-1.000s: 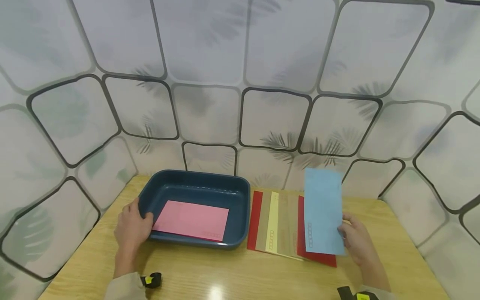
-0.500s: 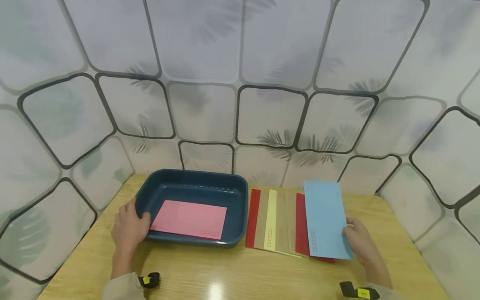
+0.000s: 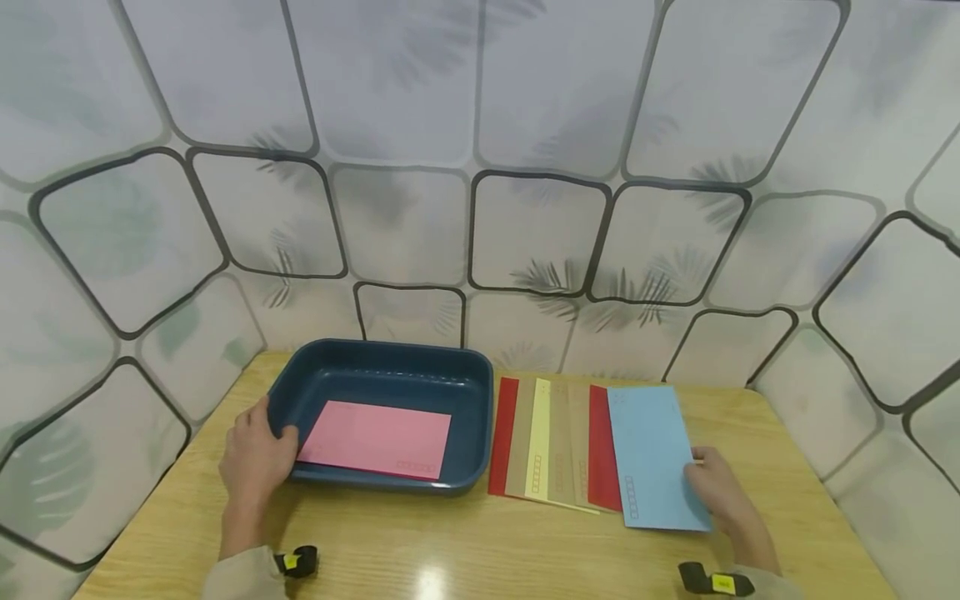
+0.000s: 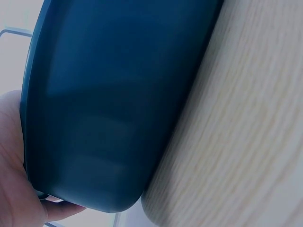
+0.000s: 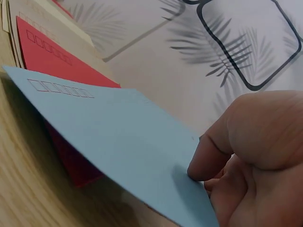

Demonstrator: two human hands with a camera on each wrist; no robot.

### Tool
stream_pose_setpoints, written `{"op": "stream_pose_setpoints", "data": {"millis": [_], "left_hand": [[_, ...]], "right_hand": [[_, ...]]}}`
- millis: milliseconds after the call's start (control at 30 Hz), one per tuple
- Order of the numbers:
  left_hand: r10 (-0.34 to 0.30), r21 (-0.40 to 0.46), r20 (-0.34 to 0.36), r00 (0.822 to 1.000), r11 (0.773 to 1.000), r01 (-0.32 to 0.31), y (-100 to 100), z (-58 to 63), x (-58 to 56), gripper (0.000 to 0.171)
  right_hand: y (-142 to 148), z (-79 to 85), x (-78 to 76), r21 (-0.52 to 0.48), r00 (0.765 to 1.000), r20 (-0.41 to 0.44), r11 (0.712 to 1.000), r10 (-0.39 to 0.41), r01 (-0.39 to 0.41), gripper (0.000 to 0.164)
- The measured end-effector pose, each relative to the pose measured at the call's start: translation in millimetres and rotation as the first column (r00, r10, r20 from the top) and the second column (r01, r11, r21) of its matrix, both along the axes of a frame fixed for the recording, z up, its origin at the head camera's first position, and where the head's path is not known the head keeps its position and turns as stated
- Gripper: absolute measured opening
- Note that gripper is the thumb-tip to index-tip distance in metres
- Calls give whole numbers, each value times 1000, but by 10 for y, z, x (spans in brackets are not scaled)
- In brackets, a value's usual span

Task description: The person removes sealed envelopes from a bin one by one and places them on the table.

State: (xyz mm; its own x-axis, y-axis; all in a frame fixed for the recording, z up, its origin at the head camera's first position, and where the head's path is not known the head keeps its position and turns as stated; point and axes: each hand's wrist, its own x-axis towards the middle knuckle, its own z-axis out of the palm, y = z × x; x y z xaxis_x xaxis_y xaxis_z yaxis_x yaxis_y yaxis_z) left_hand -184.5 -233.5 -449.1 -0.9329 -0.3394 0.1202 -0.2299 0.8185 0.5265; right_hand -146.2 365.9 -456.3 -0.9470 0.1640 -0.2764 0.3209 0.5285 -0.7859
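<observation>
Between thumb and fingers, my right hand (image 3: pixel 726 496) pinches the right edge of a blue envelope (image 3: pixel 656 458). The right wrist view shows that blue envelope (image 5: pixel 113 123) tilted, its lower side off the table and over part of a red envelope (image 5: pixel 57 54). To its left in the head view lies an overlapping row of red, tan and yellow envelopes (image 3: pixel 538 442). My left hand (image 3: pixel 255 450) grips the left rim of a dark blue tray (image 3: pixel 405 354); its thumb is at the inner side. A pink envelope (image 3: pixel 378 440) lies inside the tray, slightly askew.
Everything stands on a light wooden table (image 3: pixel 420 542). A patterned wall covering (image 3: pixel 405 225) rises directly behind the tray and envelopes. Black straps with yellow tags (image 3: pixel 296 562) are on both wrists.
My right hand has lowered the blue envelope and shifted it slightly right, so it now covers less of the red one. My left hand stays on the tray.
</observation>
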Motion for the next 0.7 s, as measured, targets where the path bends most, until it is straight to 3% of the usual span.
{"op": "stream_pose_setpoints", "data": {"millis": [400,700], "left_hand": [[-2,2,-5,1000,1000,2,5,12,-6,64],[1,7,-1,1000,1000,-1,16,13,6,63]], "right_hand": [[-6,-13,-30,43,998,48,999,-31,29,55],[-29,-3,-29,22,997,39,997,-69,68,57]]}}
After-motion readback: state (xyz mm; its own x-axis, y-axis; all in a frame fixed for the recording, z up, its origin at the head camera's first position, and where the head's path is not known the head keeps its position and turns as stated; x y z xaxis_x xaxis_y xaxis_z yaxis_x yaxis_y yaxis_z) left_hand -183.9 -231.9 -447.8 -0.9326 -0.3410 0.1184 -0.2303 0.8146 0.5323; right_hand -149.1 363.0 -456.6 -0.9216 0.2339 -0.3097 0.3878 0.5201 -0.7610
